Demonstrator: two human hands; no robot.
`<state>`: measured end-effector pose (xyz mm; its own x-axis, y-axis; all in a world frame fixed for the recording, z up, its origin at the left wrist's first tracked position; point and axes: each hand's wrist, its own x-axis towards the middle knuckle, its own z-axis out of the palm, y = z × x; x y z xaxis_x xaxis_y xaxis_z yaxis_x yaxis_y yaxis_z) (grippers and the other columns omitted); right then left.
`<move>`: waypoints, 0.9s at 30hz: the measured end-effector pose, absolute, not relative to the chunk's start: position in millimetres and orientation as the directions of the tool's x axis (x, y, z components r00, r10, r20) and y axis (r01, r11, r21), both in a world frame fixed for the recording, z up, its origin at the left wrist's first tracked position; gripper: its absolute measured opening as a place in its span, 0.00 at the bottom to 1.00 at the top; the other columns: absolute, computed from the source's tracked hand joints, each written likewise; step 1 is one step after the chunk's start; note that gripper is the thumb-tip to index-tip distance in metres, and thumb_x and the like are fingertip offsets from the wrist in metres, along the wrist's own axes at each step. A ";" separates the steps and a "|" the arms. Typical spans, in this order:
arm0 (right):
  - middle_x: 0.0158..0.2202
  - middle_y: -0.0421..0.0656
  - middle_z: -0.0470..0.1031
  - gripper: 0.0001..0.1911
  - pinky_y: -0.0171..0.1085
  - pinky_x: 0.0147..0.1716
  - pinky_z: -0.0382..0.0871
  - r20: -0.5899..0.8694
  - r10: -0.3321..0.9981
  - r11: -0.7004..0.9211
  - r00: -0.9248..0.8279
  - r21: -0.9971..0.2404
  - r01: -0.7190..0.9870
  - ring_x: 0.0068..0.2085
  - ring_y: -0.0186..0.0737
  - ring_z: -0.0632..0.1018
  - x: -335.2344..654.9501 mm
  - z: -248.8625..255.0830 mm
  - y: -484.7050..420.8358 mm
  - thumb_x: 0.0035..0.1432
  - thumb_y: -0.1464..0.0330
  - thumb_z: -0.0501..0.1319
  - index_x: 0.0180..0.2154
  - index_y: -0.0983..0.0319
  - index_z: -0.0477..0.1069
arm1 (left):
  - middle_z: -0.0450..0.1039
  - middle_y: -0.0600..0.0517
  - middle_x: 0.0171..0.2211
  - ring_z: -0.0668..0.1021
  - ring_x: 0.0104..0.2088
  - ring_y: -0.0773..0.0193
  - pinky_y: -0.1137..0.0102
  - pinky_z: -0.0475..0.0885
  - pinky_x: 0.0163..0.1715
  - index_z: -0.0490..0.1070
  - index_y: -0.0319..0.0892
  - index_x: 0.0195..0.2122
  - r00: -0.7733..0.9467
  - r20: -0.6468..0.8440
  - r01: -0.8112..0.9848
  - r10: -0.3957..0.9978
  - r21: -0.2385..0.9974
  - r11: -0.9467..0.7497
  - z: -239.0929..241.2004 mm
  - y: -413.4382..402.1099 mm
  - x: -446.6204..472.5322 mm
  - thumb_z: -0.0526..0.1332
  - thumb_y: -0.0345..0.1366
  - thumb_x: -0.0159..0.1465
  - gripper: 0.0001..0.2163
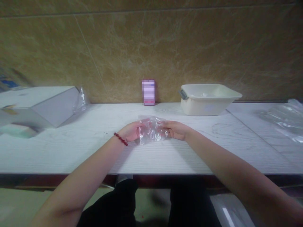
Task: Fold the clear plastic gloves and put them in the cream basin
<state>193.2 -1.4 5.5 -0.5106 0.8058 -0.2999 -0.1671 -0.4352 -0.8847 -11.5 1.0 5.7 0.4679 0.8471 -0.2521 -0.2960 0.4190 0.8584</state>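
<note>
A clear plastic bag (153,131) is stretched between my two hands, just above the middle of the white table. My left hand (133,131), with a dark red bead bracelet at its wrist, grips the bag's left side. On the right side, my right hand (176,130) has its fingers closed on the plastic. Some fingertips show only dimly behind or through the film. Whether anything lies inside the bag is hard to tell because of the glare.
A phone (148,92) leans upright against the tiled wall. Right of it stands a cream plastic basin (203,105) with a grey handle. A white box (63,108) is at the left, and clear plastic bags (287,118) lie at the far right of the white table (94,157).
</note>
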 end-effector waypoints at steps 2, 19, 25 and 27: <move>0.37 0.45 0.73 0.10 0.33 0.33 0.70 -0.293 0.804 -0.438 -0.517 -0.880 -0.182 0.35 0.33 0.74 193.3 6.6 -2.3 0.52 0.76 0.54 0.37 0.64 0.67 | 0.70 0.45 0.40 0.74 0.38 0.64 0.68 0.68 0.41 0.65 0.37 0.43 0.482 -0.251 -0.290 0.839 0.858 0.424 6.2 -0.1 -11.8 0.51 0.22 0.56 0.14; 0.35 0.41 0.72 0.14 0.31 0.33 0.69 -0.269 0.807 -0.434 -0.526 -0.874 -0.219 0.34 0.30 0.74 199.4 3.1 1.4 0.53 0.76 0.53 0.43 0.60 0.64 | 0.72 0.45 0.34 0.75 0.31 0.68 0.74 0.70 0.35 0.65 0.34 0.43 0.512 -0.248 -0.251 0.822 0.873 0.419 1.6 3.9 -15.8 0.50 0.20 0.57 0.14; 0.35 0.43 0.72 0.15 0.31 0.31 0.69 -0.280 0.811 -0.429 -0.514 -0.882 -0.196 0.34 0.31 0.74 199.0 6.8 -0.9 0.53 0.74 0.53 0.44 0.60 0.63 | 0.72 0.46 0.33 0.75 0.30 0.69 0.74 0.70 0.33 0.63 0.36 0.47 0.529 -0.231 -0.246 0.816 0.879 0.408 0.2 3.9 -16.0 0.51 0.20 0.57 0.17; 0.36 0.43 0.72 0.16 0.32 0.31 0.69 -0.280 0.809 -0.425 -0.517 -0.886 -0.184 0.33 0.31 0.74 198.9 7.5 -1.3 0.53 0.74 0.54 0.45 0.60 0.63 | 0.72 0.46 0.33 0.75 0.30 0.68 0.73 0.70 0.33 0.62 0.36 0.47 0.539 -0.217 -0.253 0.814 0.880 0.403 -1.0 4.4 -16.4 0.51 0.20 0.57 0.17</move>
<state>198.9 -1.3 7.5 -0.5175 0.8086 -0.2800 -0.1839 -0.4246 -0.8865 -16.4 4.4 -1.0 0.5392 0.8137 -0.2174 -0.2528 0.4026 0.8798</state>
